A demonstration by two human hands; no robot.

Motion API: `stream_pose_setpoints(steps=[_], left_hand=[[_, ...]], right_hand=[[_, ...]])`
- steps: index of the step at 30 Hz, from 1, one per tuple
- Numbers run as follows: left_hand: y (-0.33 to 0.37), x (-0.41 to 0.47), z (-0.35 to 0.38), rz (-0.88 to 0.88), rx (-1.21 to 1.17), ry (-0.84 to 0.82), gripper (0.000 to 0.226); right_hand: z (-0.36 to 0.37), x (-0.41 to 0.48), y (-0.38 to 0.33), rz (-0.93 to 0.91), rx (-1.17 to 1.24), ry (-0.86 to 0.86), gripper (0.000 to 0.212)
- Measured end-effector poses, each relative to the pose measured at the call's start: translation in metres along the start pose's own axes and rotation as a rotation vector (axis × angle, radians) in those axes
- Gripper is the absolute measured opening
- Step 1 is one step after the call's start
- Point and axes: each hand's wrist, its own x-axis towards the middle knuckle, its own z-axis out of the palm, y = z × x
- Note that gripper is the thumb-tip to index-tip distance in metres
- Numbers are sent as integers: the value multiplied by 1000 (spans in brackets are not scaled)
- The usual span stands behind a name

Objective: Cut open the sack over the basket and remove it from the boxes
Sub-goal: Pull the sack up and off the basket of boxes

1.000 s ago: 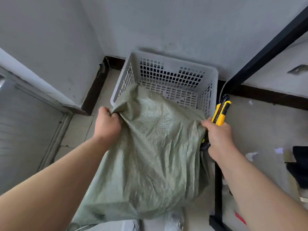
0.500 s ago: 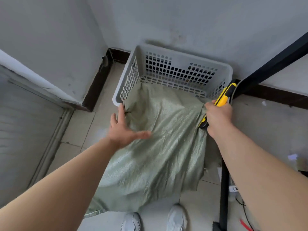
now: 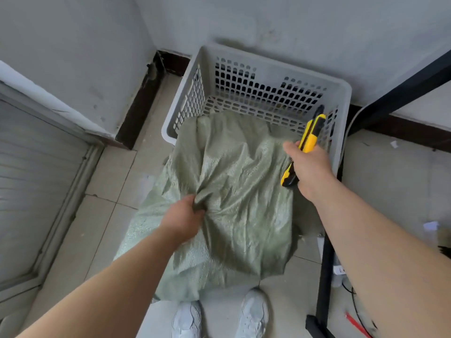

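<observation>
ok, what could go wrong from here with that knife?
1. The left hand bunches the green woven sack not far from the yellow utility knife in the right hand; a cut drawn toward it could nick fingers.
2. The sack hangs over the grey basket's near rim toward the white shoes; once slit, its hidden contents might spill onto the floor.

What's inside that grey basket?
One end of the green sack lies in the grey basket; beyond it, bare perforated floor shows. Whatever the sack holds is covered.
</observation>
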Motion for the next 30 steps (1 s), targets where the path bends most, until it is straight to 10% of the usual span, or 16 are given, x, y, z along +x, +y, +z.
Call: stream_pose_setpoints(steps=[15, 30], left_hand=[[4, -16, -17, -10, -128, 201, 17], [93, -85, -113, 91, -158, 381, 18]], right_hand=[[-38, -58, 111, 95, -357, -103, 21], [-101, -89, -23, -45, -255, -59, 20]])
